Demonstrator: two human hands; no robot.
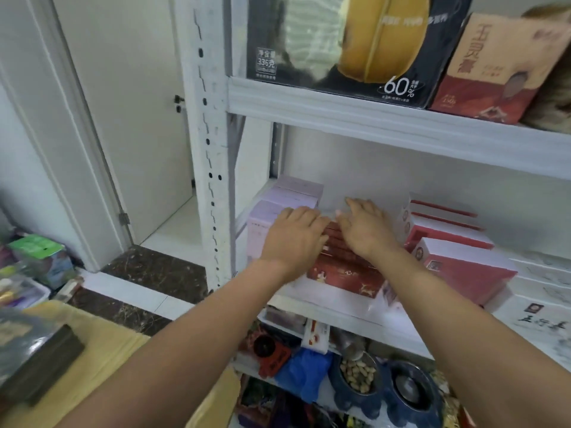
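Both my hands reach into the middle level of a white metal shelf (340, 316). My left hand (293, 236) and my right hand (364, 227) lie side by side, fingers straight, on top of a stack of dark red boxes (343, 278). The fingertips point toward the back wall. Pale lilac boxes (278, 205) stand just left of the stack, touching my left hand's side. Red-and-white boxes (463, 261) stand to the right of my right hand.
A black carton (333, 50) and a red-and-cream box (494, 69) fill the upper level. Below are bowls of peanuts (358, 375), a blue bag (306, 369) and packets. White boxes (543, 291) sit far right. A cardboard box (102, 359) stands at lower left.
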